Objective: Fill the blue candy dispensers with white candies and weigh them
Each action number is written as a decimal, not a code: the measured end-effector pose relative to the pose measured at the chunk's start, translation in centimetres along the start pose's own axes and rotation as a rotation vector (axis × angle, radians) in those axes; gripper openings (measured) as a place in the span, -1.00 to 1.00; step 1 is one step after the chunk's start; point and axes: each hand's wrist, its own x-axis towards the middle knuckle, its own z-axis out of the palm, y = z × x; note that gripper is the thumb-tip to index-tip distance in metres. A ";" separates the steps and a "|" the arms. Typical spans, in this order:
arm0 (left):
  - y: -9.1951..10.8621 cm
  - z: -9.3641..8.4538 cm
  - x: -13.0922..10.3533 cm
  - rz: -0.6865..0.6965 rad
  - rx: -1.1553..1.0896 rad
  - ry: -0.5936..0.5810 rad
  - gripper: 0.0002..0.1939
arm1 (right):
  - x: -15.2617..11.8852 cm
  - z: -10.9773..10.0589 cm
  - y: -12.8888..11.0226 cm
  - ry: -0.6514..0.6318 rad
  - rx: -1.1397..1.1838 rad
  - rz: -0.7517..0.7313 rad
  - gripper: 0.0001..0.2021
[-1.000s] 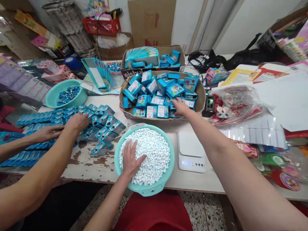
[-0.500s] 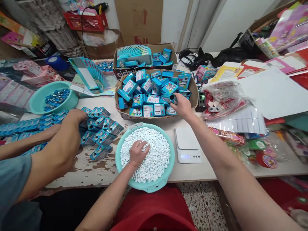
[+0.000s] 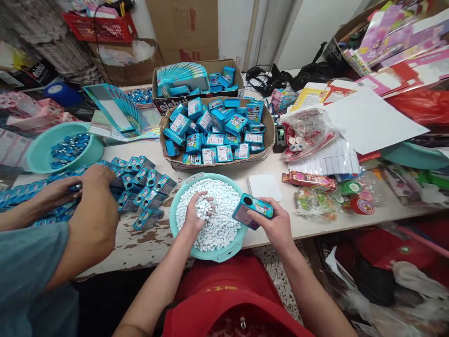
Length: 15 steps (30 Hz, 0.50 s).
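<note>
My left hand (image 3: 192, 219) is cupped around a handful of small white candies (image 3: 204, 207), held just over the round turquoise bowl (image 3: 173, 224). Loose white candies (image 3: 219, 241) fill that bowl. In my right hand (image 3: 279, 227) is a blue candy box (image 3: 257, 209), tilted over the bowl's right rim, with a dark round hole in the end facing the bowl. Behind the bowl, a cardboard tray (image 3: 219, 164) is heaped with similar blue boxes (image 3: 237, 123). A white scale (image 3: 265, 186) lies behind my right hand, partly hidden.
At left, a co-worker's hands (image 3: 63, 191) work over rows of blue boxes (image 3: 145, 199). A second turquoise bowl (image 3: 33, 154) holds blue wrapped sweets (image 3: 69, 149). Bagged items (image 3: 305, 140), a red packet (image 3: 312, 181) and a white sheet (image 3: 372, 119) cover the right side.
My right hand has come back from the cardboard tray with a blue box, now beside the bowl. My left hand has lifted a handful of candies out of the pile.
</note>
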 end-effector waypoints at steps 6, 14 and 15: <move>0.3 1.5 -0.3 -0.148 -0.295 -0.016 -0.85 | -1.5 1.8 1.4 -0.131 -0.205 -0.137 -0.67; 0.6 4.4 -2.9 0.197 -0.202 -0.108 -0.80 | -0.8 4.3 1.8 -0.278 -0.545 -0.315 -0.75; 0.5 4.7 -3.2 0.273 -0.166 -0.096 -0.80 | -0.6 4.6 1.7 -0.284 -0.567 -0.321 -0.74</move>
